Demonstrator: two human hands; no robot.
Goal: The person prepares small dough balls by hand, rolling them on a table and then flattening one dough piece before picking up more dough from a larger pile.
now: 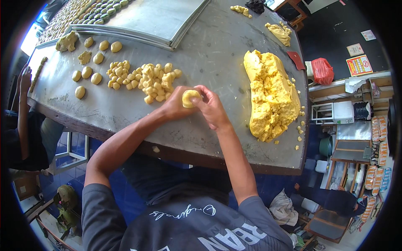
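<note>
Left hand: fingers curled around a dough round.
Right hand: fingers bent, thumb and forefinger pinching the dough round's edge.
Dough round: left of the large yellow dough mass, over the tabletop.
Small dough balls: heaped farther left of the mass.

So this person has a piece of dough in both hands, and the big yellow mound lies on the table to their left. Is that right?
Not quite: the head view shows the big yellow mound on the table to the person's right. The piece of dough is indeed in both the left hand and right hand.
</note>
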